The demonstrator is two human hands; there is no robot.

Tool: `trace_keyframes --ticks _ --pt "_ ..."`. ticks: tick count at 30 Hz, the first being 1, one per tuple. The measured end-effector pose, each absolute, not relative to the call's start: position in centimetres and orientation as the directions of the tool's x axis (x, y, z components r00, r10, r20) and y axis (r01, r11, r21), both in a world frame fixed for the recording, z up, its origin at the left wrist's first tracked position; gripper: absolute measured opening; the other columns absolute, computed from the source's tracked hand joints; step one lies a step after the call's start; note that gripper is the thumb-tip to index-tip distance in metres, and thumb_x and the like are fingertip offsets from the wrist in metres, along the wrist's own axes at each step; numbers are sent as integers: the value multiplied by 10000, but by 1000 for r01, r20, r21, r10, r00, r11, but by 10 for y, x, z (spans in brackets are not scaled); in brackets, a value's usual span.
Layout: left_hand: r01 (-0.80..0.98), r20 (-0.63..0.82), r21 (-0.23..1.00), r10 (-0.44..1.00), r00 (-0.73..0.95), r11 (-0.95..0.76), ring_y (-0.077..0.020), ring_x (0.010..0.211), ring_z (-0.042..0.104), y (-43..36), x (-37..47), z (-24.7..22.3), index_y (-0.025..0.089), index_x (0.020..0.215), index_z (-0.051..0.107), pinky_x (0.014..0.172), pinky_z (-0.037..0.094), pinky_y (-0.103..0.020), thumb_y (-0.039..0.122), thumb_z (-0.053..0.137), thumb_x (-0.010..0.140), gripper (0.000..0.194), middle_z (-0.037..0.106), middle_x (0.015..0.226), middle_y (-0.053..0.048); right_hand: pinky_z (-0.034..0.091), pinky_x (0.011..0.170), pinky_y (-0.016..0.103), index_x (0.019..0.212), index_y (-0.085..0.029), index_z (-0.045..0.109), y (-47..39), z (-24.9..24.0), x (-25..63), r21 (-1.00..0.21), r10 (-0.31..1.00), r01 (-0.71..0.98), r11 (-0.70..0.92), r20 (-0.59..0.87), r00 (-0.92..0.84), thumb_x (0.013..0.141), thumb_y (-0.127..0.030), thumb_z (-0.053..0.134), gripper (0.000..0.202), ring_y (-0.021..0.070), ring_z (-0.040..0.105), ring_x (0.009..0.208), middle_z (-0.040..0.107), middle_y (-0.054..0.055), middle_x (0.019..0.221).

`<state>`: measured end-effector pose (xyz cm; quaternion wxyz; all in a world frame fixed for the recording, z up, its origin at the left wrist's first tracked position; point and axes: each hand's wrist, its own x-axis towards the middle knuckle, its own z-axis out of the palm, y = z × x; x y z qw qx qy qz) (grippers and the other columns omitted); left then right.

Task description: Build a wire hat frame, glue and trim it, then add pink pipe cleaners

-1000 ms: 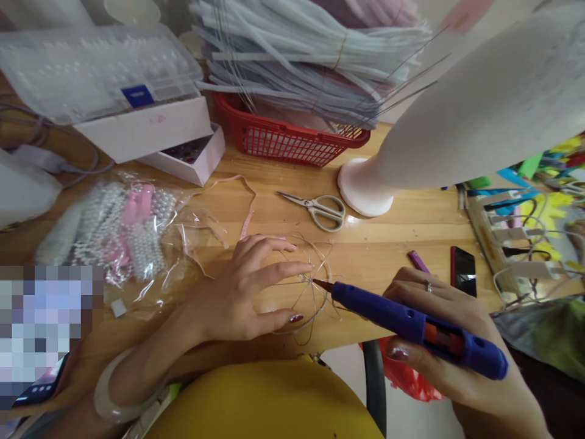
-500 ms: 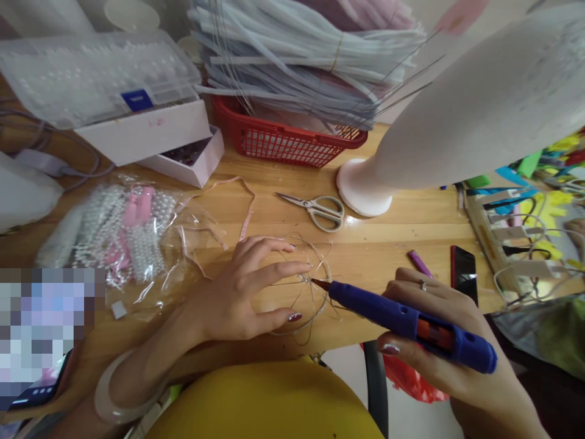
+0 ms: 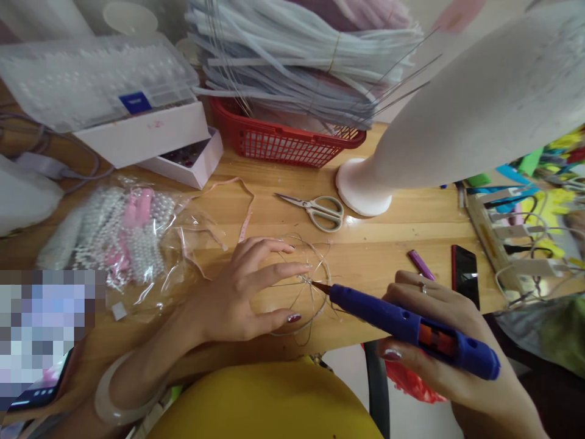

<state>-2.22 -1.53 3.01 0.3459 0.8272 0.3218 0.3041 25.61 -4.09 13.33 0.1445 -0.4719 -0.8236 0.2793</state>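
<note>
A round wire frame [image 3: 329, 275] with thin wires crossing at its middle lies on the wooden table. My left hand [image 3: 244, 286] is spread over its left side, fingers apart, the index fingertip close to the wire crossing. My right hand [image 3: 439, 317] is closed around a blue glue gun [image 3: 365, 305], which slants down to the left. Its dark tip is at the crossing of the wires; whether it touches them I cannot tell. Beyond the frame lie scissors [image 3: 325, 213] with pale handles.
A red basket [image 3: 283, 146] with bundled pale strips stands at the back, beside a large white column-shaped form [image 3: 439, 134]. A bag of pearl strands [image 3: 132, 238] and a white box [image 3: 201, 161] are left. On the right are a purple lighter-like object [image 3: 419, 264], a phone [image 3: 465, 275] and a power strip [image 3: 491, 244].
The rear end of the glue gun has dropped slightly with my right hand, while its tip stays near the wire crossing. My left hand is practically still.
</note>
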Motion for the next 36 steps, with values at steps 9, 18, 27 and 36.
trace_keyframes --ticks 9,18,27,36 --pt "324 262 772 738 622 -547 -283 1317 431 -17 -22 31 318 1375 472 1101 377 -514 344 650 902 506 461 1384 -99 394 516 266 807 -232 559 -39 133 253 -628 857 672 394 -13 -515 909 -530 606 318 141 499 602 542 -23 647" --pt "325 247 777 736 630 -539 -289 1344 400 -19 -23 30 331 1413 442 1115 360 -512 350 659 899 558 432 1414 -98 390 509 274 813 -237 576 -39 132 252 -649 865 655 387 10 -502 900 -484 630 267 148 511 595 556 -20 639" --pt "341 178 789 721 669 -511 -306 1343 385 -18 -21 29 365 1476 368 1107 361 -543 383 669 886 663 387 1423 -98 376 494 270 796 -243 557 -44 132 254 -648 869 665 371 -8 -494 905 -495 615 280 146 499 591 534 -25 642" --pt "349 160 799 732 662 -489 -311 1362 377 -20 -22 31 359 1450 388 1122 351 -544 385 664 889 626 365 1469 -96 354 490 276 781 -237 557 -45 132 251 -660 857 653 371 -28 -515 883 -496 650 293 143 521 585 543 -28 634"
